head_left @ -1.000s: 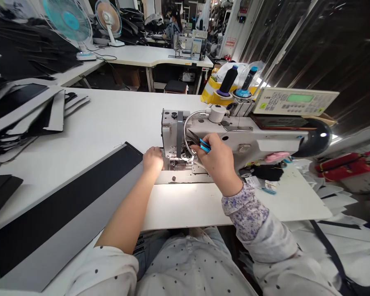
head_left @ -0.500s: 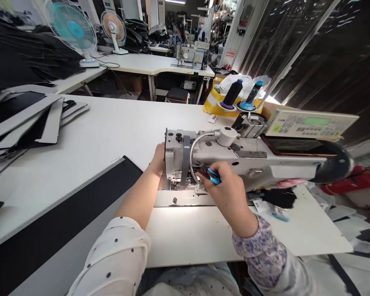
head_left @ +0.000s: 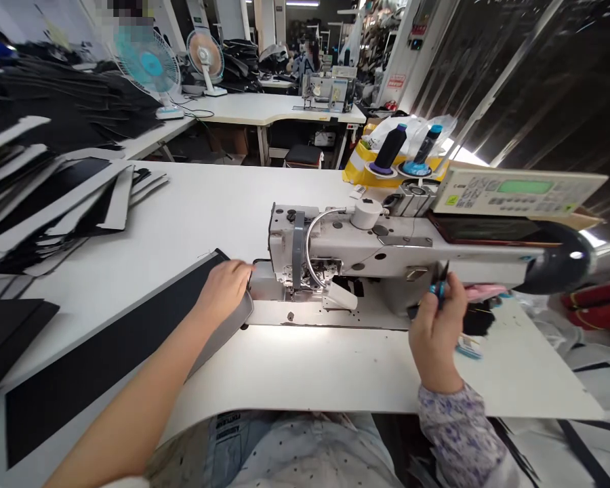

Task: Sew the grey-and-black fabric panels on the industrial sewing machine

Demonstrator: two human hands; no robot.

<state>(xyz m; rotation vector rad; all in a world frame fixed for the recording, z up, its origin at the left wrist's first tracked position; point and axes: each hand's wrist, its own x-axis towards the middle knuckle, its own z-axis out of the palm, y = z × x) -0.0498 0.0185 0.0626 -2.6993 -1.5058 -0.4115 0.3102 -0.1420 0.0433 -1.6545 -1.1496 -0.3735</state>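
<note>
My left hand [head_left: 226, 288] is at the near-machine end of a long black-and-grey panel [head_left: 132, 359], its fingers closed at the panel's edge and the thumb hidden. The panel lies slantwise on the white table, left of the sewing machine [head_left: 366, 251]. In my right hand [head_left: 438, 332] is a pair of thread snips [head_left: 438, 290] with blue handles, gripped between thumb and fingers with the dark blades pointing up. That hand hovers in front of the machine's right part. Under the machine head, by the needle, a white lamp [head_left: 341, 295] on a bendy metal neck lights the bed.
Stacked black and white pieces [head_left: 71, 203] cover the table's left side. Two thread cones [head_left: 390, 150] and a control panel [head_left: 518, 193] stand behind the machine. Black scraps [head_left: 478, 320] lie at its right. Fans [head_left: 150, 64] and another sewing machine [head_left: 328, 91] are farther back.
My left hand has come back from behind the machine head to the panel's end. My right hand has moved right with the snips, away from the needle area. The view has shifted a little.
</note>
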